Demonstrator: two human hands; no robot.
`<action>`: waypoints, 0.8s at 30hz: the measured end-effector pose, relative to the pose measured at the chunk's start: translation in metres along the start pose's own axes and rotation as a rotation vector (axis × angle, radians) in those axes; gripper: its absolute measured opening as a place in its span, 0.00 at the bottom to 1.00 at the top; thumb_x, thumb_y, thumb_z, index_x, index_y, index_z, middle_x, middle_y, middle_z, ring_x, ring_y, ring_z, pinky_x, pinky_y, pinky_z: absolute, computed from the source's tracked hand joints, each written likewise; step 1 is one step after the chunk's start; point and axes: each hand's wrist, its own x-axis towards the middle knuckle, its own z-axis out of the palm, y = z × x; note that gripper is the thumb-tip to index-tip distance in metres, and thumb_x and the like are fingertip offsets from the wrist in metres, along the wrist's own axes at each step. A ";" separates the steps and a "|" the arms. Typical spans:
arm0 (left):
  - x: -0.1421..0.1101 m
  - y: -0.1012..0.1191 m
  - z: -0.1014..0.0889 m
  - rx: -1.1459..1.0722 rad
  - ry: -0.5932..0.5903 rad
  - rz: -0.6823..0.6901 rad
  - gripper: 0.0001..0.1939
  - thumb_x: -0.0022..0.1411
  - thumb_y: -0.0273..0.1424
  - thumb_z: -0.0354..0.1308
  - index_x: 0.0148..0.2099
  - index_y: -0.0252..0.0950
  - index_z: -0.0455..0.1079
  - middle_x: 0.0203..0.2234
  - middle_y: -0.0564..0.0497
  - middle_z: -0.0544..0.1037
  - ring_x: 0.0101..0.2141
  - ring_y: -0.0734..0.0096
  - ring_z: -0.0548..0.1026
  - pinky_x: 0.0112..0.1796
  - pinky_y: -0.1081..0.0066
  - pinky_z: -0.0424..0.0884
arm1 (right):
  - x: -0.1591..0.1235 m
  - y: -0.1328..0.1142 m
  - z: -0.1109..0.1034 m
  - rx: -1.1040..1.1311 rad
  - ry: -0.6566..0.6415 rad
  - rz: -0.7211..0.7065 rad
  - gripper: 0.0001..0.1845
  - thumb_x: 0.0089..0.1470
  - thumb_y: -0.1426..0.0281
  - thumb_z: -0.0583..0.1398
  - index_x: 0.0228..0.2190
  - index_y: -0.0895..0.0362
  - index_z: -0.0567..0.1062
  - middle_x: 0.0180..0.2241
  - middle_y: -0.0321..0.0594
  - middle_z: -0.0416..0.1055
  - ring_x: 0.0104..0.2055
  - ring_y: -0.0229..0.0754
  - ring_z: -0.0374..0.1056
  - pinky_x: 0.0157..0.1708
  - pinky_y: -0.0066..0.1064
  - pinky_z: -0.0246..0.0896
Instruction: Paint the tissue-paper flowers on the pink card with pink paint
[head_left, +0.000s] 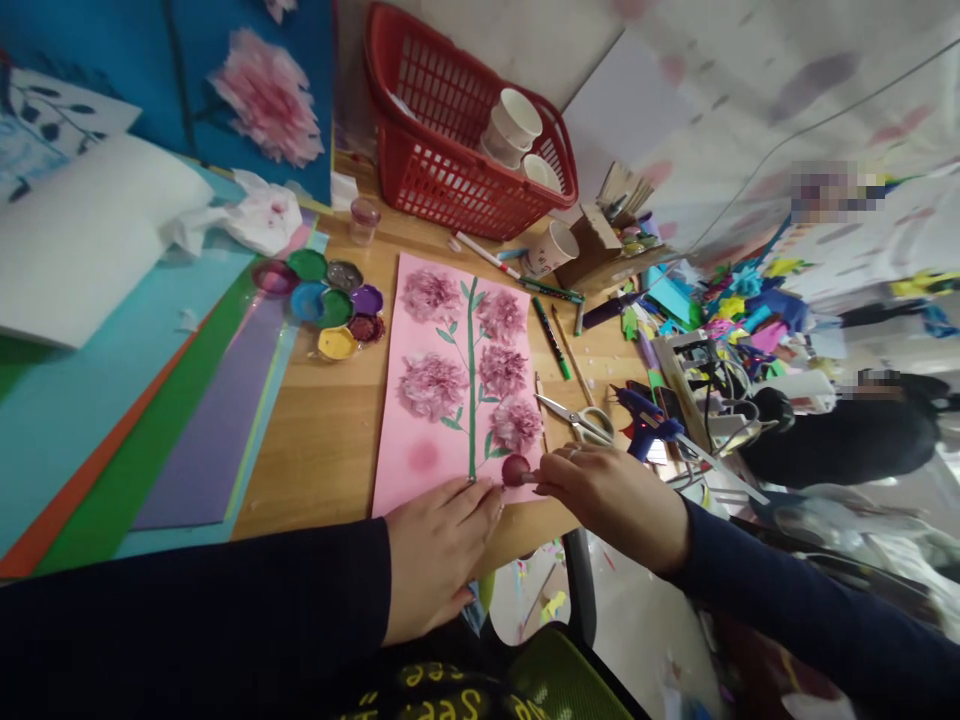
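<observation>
A pink sheet (416,490) lies on the table, with ruffled pink flowers (431,385) along a green painted stem (472,400). A soft darker pink spot (424,457) shows at its lower left. My left hand (442,545) lies flat across the sheet's near edge, fingers stretched out and holding nothing. At the lower right of the sheet, my right hand (592,490) pinches the short handle of a round sponge dauber (515,470), whose dark pink head is against or just over the paper. The palette (339,305) with several paint colours sits left of the sheet.
Right of the sheet lie scissors (581,418), a green marker (553,340) and a blue glue gun (645,422). A red basket (450,190) with paper cups stands behind. Coloured sheets (202,430) are stacked at left, and a small clear cup (364,220) stands beyond the palette.
</observation>
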 end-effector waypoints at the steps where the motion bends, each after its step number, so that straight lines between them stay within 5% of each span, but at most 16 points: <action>1: 0.000 0.000 0.000 0.004 0.002 0.003 0.37 0.61 0.48 0.53 0.63 0.26 0.58 0.62 0.42 0.60 0.61 0.58 0.55 0.59 0.63 0.48 | 0.001 0.001 0.000 -0.028 -0.007 0.017 0.04 0.58 0.72 0.58 0.31 0.57 0.72 0.23 0.37 0.71 0.26 0.36 0.66 0.26 0.28 0.48; 6: 0.000 0.000 0.000 -0.006 0.023 0.006 0.36 0.61 0.47 0.53 0.62 0.26 0.59 0.62 0.41 0.61 0.60 0.58 0.56 0.59 0.63 0.48 | 0.004 0.003 -0.003 -0.100 -0.062 -0.018 0.05 0.57 0.75 0.57 0.33 0.56 0.74 0.21 0.36 0.70 0.25 0.36 0.64 0.25 0.29 0.44; 10: 0.000 0.000 0.002 -0.018 0.034 0.005 0.36 0.61 0.48 0.53 0.62 0.26 0.59 0.62 0.41 0.61 0.60 0.58 0.56 0.59 0.62 0.48 | 0.010 0.004 -0.007 -0.054 -0.130 -0.103 0.16 0.54 0.81 0.56 0.42 0.55 0.73 0.24 0.36 0.71 0.27 0.37 0.65 0.25 0.29 0.45; 14: 0.000 0.000 0.003 -0.036 0.018 0.008 0.37 0.61 0.47 0.53 0.63 0.26 0.58 0.62 0.41 0.60 0.61 0.57 0.55 0.60 0.62 0.47 | 0.012 0.010 -0.017 0.015 -0.175 -0.064 0.07 0.60 0.73 0.55 0.35 0.58 0.73 0.23 0.38 0.71 0.25 0.36 0.65 0.25 0.29 0.46; 24: -0.001 -0.001 0.001 -0.036 -0.004 0.012 0.35 0.63 0.47 0.50 0.64 0.28 0.57 0.63 0.43 0.59 0.62 0.58 0.54 0.60 0.63 0.45 | 0.003 0.008 -0.022 -0.062 -0.144 0.018 0.20 0.65 0.63 0.48 0.28 0.59 0.70 0.18 0.38 0.66 0.19 0.35 0.61 0.22 0.30 0.39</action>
